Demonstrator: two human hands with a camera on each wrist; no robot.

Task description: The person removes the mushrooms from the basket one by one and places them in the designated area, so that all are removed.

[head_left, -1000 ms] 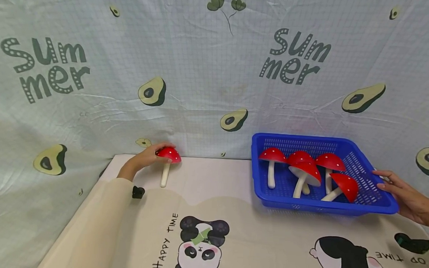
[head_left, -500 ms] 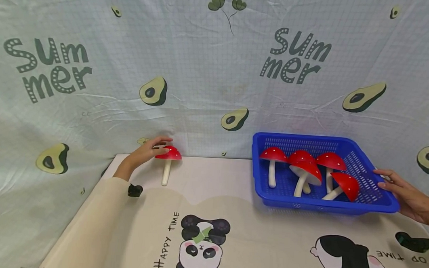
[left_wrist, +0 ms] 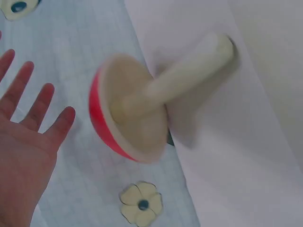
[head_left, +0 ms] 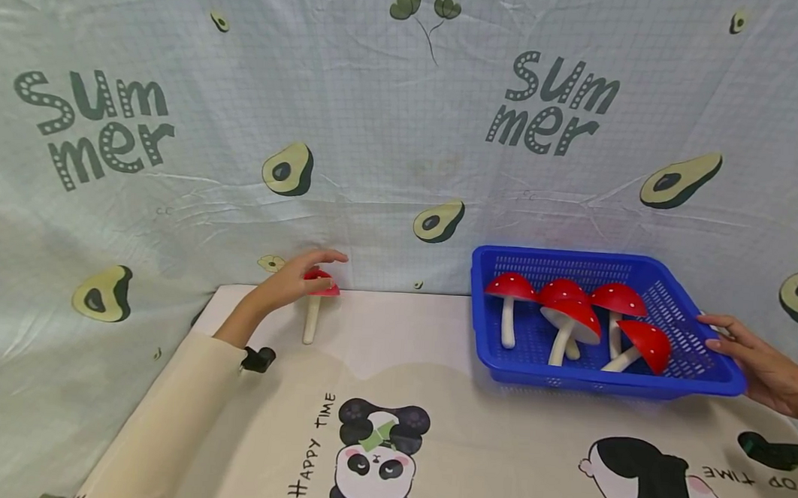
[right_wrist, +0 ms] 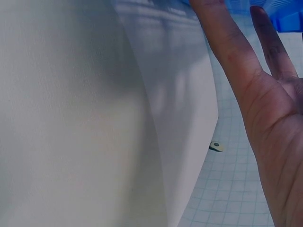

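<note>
A toy mushroom (head_left: 311, 318) with a red white-spotted cap and pale stem stands at the table's back left edge. My left hand (head_left: 287, 282) is beside it with fingers spread, overlapping its cap in the head view. In the left wrist view, a gap shows between those fingers and the mushroom (left_wrist: 182, 75), and the palm holds nothing. My right hand (head_left: 765, 370) holds the right rim of a blue plastic basket (head_left: 602, 380), thumb and index finger at the edge. The basket's blue underside (right_wrist: 288, 21) appears above that hand in the right wrist view. Several more red-capped mushrooms (head_left: 570, 318) lie in the basket.
A hanging cloth (head_left: 378, 127) printed with avocados and "summer" lettering rises directly behind the table. The cream table cover (head_left: 483, 449) carries panda drawings. Black bands show at my left cuff (head_left: 258, 359) and near my right wrist (head_left: 770, 452).
My left hand has let go of the mushroom cap, drawn back slightly, then shifted right with its fingers spread. The mushroom stays standing. My right hand and the basket keep their places.
</note>
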